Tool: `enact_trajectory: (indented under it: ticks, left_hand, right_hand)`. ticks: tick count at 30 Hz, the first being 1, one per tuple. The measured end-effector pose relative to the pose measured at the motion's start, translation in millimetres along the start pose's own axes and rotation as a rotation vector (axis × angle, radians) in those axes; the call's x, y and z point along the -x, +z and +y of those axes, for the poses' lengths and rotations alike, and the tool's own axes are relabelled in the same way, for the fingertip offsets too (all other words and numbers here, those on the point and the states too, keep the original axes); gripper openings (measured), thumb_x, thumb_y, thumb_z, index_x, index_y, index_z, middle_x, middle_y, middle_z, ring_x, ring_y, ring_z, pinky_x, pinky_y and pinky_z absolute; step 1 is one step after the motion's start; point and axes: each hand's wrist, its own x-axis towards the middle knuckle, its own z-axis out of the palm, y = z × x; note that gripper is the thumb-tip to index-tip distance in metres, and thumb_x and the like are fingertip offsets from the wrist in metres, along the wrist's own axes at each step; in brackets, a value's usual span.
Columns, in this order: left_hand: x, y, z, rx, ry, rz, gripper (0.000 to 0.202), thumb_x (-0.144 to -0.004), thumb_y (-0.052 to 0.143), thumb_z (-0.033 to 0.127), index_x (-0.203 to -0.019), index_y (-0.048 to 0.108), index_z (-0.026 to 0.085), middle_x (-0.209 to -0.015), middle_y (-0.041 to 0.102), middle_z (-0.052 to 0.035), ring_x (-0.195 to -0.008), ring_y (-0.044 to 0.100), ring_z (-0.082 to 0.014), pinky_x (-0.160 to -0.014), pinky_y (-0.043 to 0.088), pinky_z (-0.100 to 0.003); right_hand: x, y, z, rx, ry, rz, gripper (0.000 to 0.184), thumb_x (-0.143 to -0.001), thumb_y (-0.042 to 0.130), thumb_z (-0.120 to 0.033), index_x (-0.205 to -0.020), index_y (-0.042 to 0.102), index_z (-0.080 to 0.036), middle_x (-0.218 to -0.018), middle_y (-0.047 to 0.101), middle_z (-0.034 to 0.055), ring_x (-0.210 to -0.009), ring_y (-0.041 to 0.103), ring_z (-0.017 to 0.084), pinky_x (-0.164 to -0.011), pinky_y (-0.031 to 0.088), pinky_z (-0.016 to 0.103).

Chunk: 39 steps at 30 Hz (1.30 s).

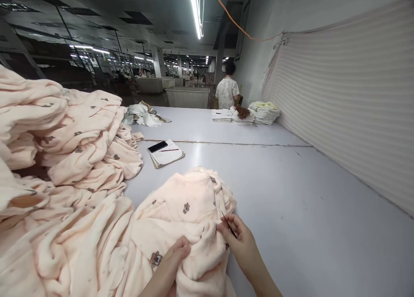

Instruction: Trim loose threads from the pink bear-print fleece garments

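I find the pale pink garment soft and fleecy, crumpled into thick folds, printed with scattered small brown bear motifs, one larger near the wrist. It lies on the table, nearer to me than the notepad and slightly to its right. Left of the notepad and reaching nearer, a large heap of matching cloth is piled; the garment abuts it. Beyond the notepad, past the table's far edge, stands a pale open-topped bin; I cannot see its contents. The garment's long axis runs roughly toward and away from me, its rounded far end directed at the notepad's side of the table. My left hand is nearly closed, thumb and fingers pinching a fold. My right hand, fingers curled, grips a slim dark pointed tool at the garment's right edge; the tool slants, its tip directed away and leftward, toward the notepad.
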Motion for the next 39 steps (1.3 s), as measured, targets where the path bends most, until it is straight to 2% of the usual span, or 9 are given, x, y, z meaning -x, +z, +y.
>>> enact_trajectory:
  ticks: [4, 7, 12, 15, 18, 22, 27, 33, 39]
  left_hand:
    - [5, 1.0, -7, 0.001, 0.075, -0.069, 0.036, -0.071, 0.072, 0.041, -0.069, 0.043, 0.02, -0.066, 0.053, 0.0032, -0.06, 0.046, -0.0106, -0.058, 0.035, -0.021]
    - [13, 3.1, -10, -0.365, 0.249, -0.086, 0.039, -0.063, 0.077, 0.042, -0.077, 0.047, 0.021, -0.077, 0.054, 0.0019, -0.067, 0.048, -0.0133, -0.062, 0.038, -0.024]
    - [27, 2.5, -14, -1.196, 0.862, 0.067, 0.009, -0.082, 0.055, 0.025, -0.075, 0.051, 0.022, -0.074, 0.049, -0.0007, -0.072, 0.045, -0.0179, -0.065, 0.037, -0.029]
    - [29, 1.7, -13, -1.351, 1.219, 0.047, 0.015, -0.085, 0.044, 0.012, -0.073, 0.051, 0.019, -0.07, 0.043, -0.0011, -0.066, 0.043, -0.0166, -0.061, 0.036, -0.03]
    - [28, -0.1, -9, -1.416, 1.37, 0.015, 0.019, -0.082, 0.045, 0.007, -0.069, 0.051, 0.019, -0.065, 0.042, -0.0007, -0.063, 0.042, -0.0152, -0.056, 0.035, -0.028]
    - [27, -4.2, -9, -1.38, 1.275, -0.008, 0.02, -0.084, 0.046, 0.013, -0.067, 0.052, 0.021, -0.06, 0.049, -0.0002, -0.058, 0.045, -0.0149, -0.054, 0.04, -0.028]
    - [30, -4.4, -19, -1.235, 1.175, 0.037, 0.012, -0.088, 0.043, 0.018, -0.085, 0.054, 0.023, -0.088, 0.062, -0.0059, -0.074, 0.059, -0.0167, -0.065, 0.051, -0.028]
    - [37, 8.5, -22, -1.029, 0.848, 0.087, 0.013, -0.086, 0.049, 0.033, -0.094, 0.048, 0.023, -0.082, 0.059, -0.0039, -0.065, 0.057, -0.0163, -0.058, 0.049, -0.026]
    - [43, 6.5, -6, -1.104, 0.791, -0.079, 0.008, -0.089, 0.047, 0.024, -0.096, 0.05, 0.024, -0.089, 0.059, -0.0045, -0.083, 0.061, -0.0187, -0.073, 0.051, -0.028]
  right_hand:
    - [10, 2, -10, 0.302, -0.201, -0.202, 0.038, -0.084, 0.055, -0.019, -0.121, 0.056, -0.025, -0.099, 0.061, 0.0036, -0.091, 0.059, 0.019, -0.081, 0.047, 0.029]
    - [19, 3, -11, 0.52, -0.301, -0.325, 0.044, -0.073, 0.048, -0.003, -0.107, 0.064, -0.027, -0.091, 0.059, 0.0012, -0.084, 0.058, 0.017, -0.074, 0.046, 0.026]
    - [37, 6, 8, 0.601, -0.374, -0.203, 0.027, -0.069, 0.048, -0.006, -0.085, 0.063, -0.022, -0.078, 0.057, 0.0015, -0.071, 0.057, 0.017, -0.062, 0.044, 0.025]
    - [49, 3, 16, 0.438, -0.244, -0.244, 0.028, -0.072, 0.051, -0.009, -0.092, 0.066, -0.022, -0.083, 0.065, 0.0033, -0.074, 0.061, 0.019, -0.066, 0.046, 0.025]
    - [55, -2, 9, 0.283, -0.131, -0.211, 0.024, -0.086, 0.051, -0.025, -0.105, 0.065, -0.021, -0.085, 0.069, 0.0051, -0.077, 0.064, 0.02, -0.068, 0.049, 0.026]
    - [50, -1, -18, 0.366, -0.25, -0.235, 0.023, -0.086, 0.056, -0.027, -0.105, 0.067, -0.023, -0.091, 0.069, 0.0059, -0.084, 0.064, 0.021, -0.074, 0.048, 0.027]
    - [43, 14, -20, 0.336, -0.176, -0.411, 0.011, -0.083, 0.059, -0.023, -0.09, 0.067, -0.023, -0.081, 0.065, 0.0002, -0.074, 0.059, 0.016, -0.069, 0.043, 0.024]
    - [52, 28, 26, -0.038, -0.045, -0.179, 0.03, -0.076, 0.066, -0.047, -0.082, 0.058, -0.019, -0.067, 0.056, -0.0011, -0.061, 0.051, 0.014, -0.057, 0.04, 0.023]
    - [58, 33, 24, -0.079, -0.064, -0.081, 0.029, -0.076, 0.066, -0.048, -0.08, 0.061, -0.02, -0.072, 0.06, 0.001, -0.067, 0.057, 0.016, -0.061, 0.045, 0.024]
